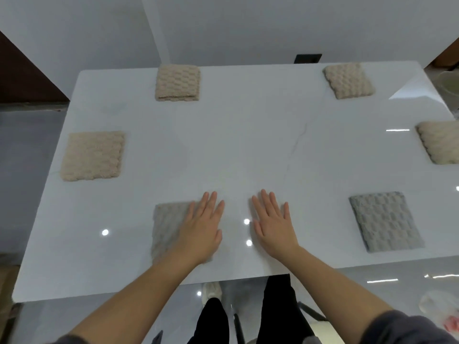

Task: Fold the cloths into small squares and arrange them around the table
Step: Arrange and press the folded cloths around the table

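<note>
Several folded square cloths lie around the white table. Beige ones sit at the far left, far right, left edge and right edge. A grey cloth lies near right. Another grey cloth lies near left, partly under my left hand, which lies flat with straight fingers over its right side. My right hand lies flat and open on the bare tabletop, apart from any cloth.
The table's near edge runs just below my forearms, with my legs and a white shoe on the glossy floor beneath. A white wall stands behind the table. A plastic bag lies on the floor at lower right.
</note>
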A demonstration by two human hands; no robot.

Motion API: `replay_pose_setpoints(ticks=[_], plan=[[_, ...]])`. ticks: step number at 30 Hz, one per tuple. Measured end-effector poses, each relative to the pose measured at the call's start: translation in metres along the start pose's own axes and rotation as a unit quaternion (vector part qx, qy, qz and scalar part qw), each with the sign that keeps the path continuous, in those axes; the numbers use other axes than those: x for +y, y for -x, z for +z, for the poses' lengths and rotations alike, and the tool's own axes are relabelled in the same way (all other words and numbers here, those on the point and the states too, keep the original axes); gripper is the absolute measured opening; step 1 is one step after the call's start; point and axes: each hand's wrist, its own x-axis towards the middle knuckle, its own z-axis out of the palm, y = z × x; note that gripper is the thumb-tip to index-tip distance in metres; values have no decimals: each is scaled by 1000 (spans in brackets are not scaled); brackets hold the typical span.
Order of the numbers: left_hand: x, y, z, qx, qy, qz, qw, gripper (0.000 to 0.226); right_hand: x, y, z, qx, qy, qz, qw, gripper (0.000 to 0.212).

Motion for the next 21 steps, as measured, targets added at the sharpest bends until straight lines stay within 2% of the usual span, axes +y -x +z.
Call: replay_pose_setpoints(ticks=[6,9,12,17,21], plan=[[97,-63,-11,-30,31,-15,999,70,93,-7,-43,-15,17,9,1000,77],[144,-90,-10,-48,46,-26,997,70,136,-12,-62,-33,29,5,999,61],[179,-114,-11,-71,52,-38,995,73,175,-19,-74,-44,32,2,999,58],[208,-144,-12,-106,39,-45,993,81,213,-30,-80,-85,35,11,996,57],[209,-165,-12,-144,20,-61,988,97,222,-38,-78,-88,37,5,995,56]])
